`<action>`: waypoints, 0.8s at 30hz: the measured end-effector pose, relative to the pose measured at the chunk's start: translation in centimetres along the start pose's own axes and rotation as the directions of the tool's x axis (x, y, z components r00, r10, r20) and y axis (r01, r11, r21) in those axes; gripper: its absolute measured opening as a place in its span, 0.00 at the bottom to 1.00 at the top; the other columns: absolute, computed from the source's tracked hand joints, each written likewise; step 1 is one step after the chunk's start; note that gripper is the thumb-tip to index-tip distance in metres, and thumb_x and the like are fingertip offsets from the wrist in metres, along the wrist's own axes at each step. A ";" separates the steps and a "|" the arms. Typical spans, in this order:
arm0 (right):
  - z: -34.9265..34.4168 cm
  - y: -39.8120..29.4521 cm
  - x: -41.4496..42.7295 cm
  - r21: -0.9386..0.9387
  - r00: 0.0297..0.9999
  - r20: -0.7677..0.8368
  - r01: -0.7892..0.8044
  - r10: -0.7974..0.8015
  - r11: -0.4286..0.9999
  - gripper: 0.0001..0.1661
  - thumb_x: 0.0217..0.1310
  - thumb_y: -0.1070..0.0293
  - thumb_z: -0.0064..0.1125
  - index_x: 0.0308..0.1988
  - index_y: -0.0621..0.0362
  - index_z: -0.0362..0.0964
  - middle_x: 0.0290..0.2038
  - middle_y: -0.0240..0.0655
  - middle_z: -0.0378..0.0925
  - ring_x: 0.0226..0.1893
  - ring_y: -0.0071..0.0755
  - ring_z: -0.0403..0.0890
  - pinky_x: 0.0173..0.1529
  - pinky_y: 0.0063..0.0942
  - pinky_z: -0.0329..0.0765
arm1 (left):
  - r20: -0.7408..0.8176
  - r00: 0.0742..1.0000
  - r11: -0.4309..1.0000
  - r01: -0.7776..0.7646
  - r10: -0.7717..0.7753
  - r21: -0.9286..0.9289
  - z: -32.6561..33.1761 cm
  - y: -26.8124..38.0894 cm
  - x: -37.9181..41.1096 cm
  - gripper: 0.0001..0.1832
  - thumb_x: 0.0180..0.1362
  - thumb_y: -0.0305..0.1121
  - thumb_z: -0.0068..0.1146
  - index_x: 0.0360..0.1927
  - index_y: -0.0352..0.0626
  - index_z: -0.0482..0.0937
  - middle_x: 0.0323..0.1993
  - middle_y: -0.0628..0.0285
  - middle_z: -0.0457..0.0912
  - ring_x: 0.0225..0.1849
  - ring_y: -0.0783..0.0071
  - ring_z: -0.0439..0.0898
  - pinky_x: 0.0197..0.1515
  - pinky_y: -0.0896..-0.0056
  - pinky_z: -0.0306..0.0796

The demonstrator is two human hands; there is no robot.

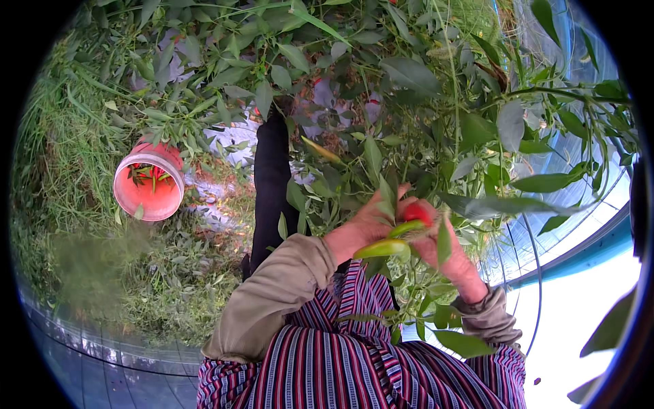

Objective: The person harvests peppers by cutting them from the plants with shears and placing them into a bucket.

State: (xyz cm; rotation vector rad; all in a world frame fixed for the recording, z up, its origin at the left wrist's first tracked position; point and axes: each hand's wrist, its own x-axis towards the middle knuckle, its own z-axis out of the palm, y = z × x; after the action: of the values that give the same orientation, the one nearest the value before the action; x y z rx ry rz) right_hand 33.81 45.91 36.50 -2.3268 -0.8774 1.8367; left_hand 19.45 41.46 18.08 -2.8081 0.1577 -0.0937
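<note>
My left hand [360, 225] and my right hand [443, 245] meet among the stems of a chili pepper plant in front of my body. A blurred red chili pepper [418, 213] lies against the fingers of my right hand. Just below it, a green pepper [406, 228] and a larger yellow-green pepper [382, 249] show between the two wrists. Leaves and peppers cover most of my fingers, so their grip is hidden. Further up hangs a yellowish-orange pepper [321, 149], apart from the hands.
On the left, a reddish bucket [148, 204] holds several red and green peppers [153, 174]. Dense pepper foliage [409, 76] surrounds my dark-clothed leg [273, 168]. Pale ground sheeting [235, 138] shows through gaps. Clear plastic film [582, 148] and a thin hose-like line [536, 276] are at right.
</note>
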 end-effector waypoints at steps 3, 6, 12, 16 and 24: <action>0.1 1.1 -2.3 0.647 0.989 -0.006 -0.111 0.151 0.755 0.13 0.61 0.75 0.57 0.47 0.59 0.69 0.39 0.31 0.75 0.38 0.27 0.76 0.44 0.26 0.74 | -0.064 0.995 0.967 0.087 -0.073 0.239 -0.9 -1.8 0.4 0.27 0.65 0.58 0.44 0.60 0.54 0.67 0.52 0.57 0.67 0.60 0.56 0.66 0.65 0.43 0.59; 1.9 2.1 -4.6 0.777 0.952 -0.145 -0.058 0.268 0.627 0.12 0.63 0.74 0.57 0.47 0.59 0.69 0.38 0.28 0.75 0.37 0.22 0.75 0.43 0.23 0.74 | 0.025 0.999 0.798 0.049 -0.042 -0.601 -2.2 -2.5 1.2 0.37 0.54 0.54 0.54 0.67 0.55 0.61 0.66 0.63 0.63 0.71 0.55 0.55 0.70 0.52 0.53; -1.6 -2.0 -5.2 0.447 0.873 -0.424 -0.030 0.241 0.894 0.05 0.59 0.76 0.61 0.34 0.57 0.71 0.30 0.27 0.74 0.28 0.19 0.73 0.31 0.19 0.70 | 0.295 0.889 -0.135 0.360 0.350 -0.923 -4.4 -10.0 4.1 0.32 0.48 0.38 0.59 0.61 0.63 0.69 0.60 0.70 0.68 0.69 0.57 0.56 0.60 0.40 0.58; -5.2 -1.4 -7.1 0.373 0.719 -0.665 0.084 0.203 0.924 0.05 0.61 0.69 0.60 0.38 0.56 0.74 0.29 0.29 0.76 0.22 0.21 0.74 0.26 0.21 0.70 | 0.272 0.912 -0.101 0.315 0.306 -0.944 -3.9 -8.0 3.0 0.30 0.50 0.33 0.57 0.60 0.62 0.69 0.56 0.70 0.70 0.70 0.56 0.56 0.60 0.41 0.58; -4.0 -5.1 -5.5 0.038 0.998 -0.056 0.003 -0.001 0.999 0.11 0.54 0.75 0.63 0.39 0.65 0.74 0.31 0.40 0.79 0.29 0.33 0.81 0.32 0.30 0.77 | 0.214 0.977 -0.734 0.142 -0.005 -0.664 -0.5 1.9 0.6 0.19 0.54 0.42 0.52 0.50 0.57 0.72 0.41 0.67 0.71 0.58 0.59 0.66 0.46 0.46 0.61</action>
State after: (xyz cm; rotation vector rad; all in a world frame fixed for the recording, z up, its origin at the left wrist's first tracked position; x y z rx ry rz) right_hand 34.66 48.88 44.43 -2.3409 -0.8301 1.7620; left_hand 19.80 39.44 17.97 -5.1235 -0.5498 0.5884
